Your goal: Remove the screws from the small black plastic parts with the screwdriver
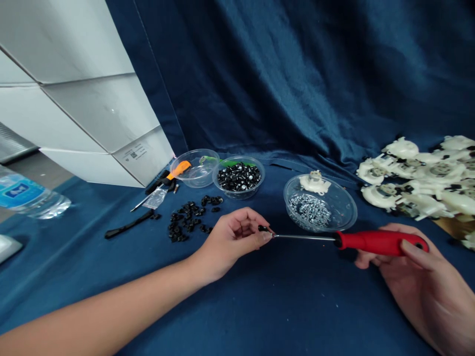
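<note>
My left hand pinches a small black part between thumb and fingertips; its exact kind is too small to make out. My right hand is closed around the red handle of a screwdriver, held level. The metal shaft points left, and its tip meets the small part at my left fingertips. Just behind the shaft stands a clear bowl of silver screws, with a white plastic piece resting inside at its back. Loose black parts lie on the blue cloth beyond my left hand.
A clear bowl of black parts stands behind, beside another clear bowl. An orange-handled tool and a black strap lie left. White plastic assemblies pile up at right. White boxes and a water bottle are at left.
</note>
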Available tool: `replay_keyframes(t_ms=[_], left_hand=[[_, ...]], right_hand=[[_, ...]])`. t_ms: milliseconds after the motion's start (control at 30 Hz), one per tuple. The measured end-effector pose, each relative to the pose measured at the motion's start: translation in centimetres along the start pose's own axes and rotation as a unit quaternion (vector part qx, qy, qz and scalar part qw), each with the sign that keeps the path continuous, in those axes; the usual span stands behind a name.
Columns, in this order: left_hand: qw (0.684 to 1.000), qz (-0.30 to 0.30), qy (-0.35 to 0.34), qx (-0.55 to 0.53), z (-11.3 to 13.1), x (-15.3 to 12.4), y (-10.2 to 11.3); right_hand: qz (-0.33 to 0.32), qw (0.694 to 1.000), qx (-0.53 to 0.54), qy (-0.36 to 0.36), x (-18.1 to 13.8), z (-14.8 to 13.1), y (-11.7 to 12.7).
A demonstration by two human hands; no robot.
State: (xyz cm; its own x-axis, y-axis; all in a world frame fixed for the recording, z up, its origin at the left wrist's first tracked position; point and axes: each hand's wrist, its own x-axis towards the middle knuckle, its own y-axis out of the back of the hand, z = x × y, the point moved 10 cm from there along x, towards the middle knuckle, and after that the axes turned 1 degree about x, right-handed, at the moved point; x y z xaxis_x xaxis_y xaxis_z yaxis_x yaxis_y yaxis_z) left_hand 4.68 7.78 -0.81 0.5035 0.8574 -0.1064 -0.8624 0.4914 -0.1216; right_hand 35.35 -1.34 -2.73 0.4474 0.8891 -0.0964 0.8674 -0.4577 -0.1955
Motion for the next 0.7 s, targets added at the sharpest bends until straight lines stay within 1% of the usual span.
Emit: replay_keyframes(t_ms=[200,400,700], left_hand=[[1.0,0.0,0.001,0.004,-0.19,0.01,0.09],[1.0,0.002,-0.001,0.006,-0.16,0.09,0.15],[0.999,0.02,-0.012,-0.026,0.1,0.26,0.45]], right_hand=[[-0.002,1.0,0.003,-0.005,-0.01,-0.21,-0.16],[0.011,1.0,-0.007,-0.001,-0.24,-0.27,0.02],[0.021,0.999,-0.023,-0.006,-0.33,0.29,0.22]])
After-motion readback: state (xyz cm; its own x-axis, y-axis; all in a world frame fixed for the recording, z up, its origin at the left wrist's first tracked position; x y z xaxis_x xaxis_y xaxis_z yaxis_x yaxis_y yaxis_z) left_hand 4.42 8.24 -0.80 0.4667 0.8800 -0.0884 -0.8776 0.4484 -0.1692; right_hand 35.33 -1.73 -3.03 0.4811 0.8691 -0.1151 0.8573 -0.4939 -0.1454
